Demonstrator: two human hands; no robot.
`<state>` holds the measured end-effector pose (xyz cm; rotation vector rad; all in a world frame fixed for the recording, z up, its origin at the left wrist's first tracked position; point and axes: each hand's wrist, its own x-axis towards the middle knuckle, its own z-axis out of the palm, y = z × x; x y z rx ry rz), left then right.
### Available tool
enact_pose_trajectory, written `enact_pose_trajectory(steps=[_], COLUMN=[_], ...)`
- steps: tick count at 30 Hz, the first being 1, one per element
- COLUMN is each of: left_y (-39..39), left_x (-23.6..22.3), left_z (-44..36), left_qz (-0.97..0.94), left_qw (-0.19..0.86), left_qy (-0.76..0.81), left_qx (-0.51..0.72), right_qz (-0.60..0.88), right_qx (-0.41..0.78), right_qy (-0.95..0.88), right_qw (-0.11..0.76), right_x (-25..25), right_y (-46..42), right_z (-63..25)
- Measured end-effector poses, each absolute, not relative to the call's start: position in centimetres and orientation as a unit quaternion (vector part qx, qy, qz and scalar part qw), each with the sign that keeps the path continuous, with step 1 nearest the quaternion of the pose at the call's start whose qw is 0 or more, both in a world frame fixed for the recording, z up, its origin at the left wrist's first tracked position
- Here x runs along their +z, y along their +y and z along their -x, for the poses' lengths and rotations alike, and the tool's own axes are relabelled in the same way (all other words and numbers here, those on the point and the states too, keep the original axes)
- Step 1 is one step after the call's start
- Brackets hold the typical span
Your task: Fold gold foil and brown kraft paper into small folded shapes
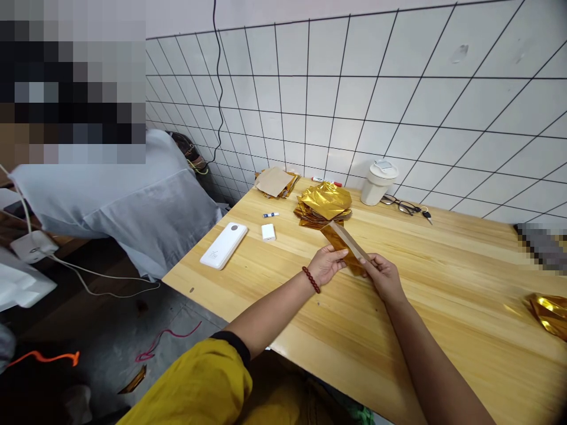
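Between my two hands is a sheet of gold foil paper [339,237], folded along its length, with a brown paper back showing on one side. My left hand [326,264], a red bead bracelet on its wrist, pinches the sheet's left edge. On the other edge, my right hand [384,277] grips the paper between thumb and fingers. Just beyond the sheet's far end sits a pile of gold foil papers [325,200]. Another stack of papers [273,182], brown side up on top, lies farther back by the wall.
A white power bank [224,245], a small white charger [268,232] and a blue-white stick [271,215] lie at left. Along the wall stand a lidded cup [380,182], glasses [401,205], a key [426,216] and a marker [326,182]. Gold foil [549,313] rests at right. A person sits at far left.
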<state>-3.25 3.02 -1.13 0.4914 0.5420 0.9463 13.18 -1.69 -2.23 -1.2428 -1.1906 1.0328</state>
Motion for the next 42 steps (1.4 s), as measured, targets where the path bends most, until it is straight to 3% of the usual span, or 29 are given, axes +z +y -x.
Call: enact_pose_trajectory(steps=[25,35,42], left_y=[3.8,2.7,2.8], left_x=[-0.4,-0.9,-1.0], left_z=[3.7,3.0,3.1], left_qz=[-0.090,-0.282,-0.251], left_qw=[0.822,0.810,0.807], left_qy=[0.281,0.271,0.285], left_qx=[0.488,0.437,0.451], right_qz=[0.506,0.504,0.467], right_qx=[0.470,0.471,0.485], right_qy=[-0.470,-0.479,-0.459], right_qw=[0.550,0.543,0.580], right_x=[-2.7,-2.5,-2.5], right_y=[-1.4,-1.5,-1.4], right_z=[-13.9,-13.9,-14.1])
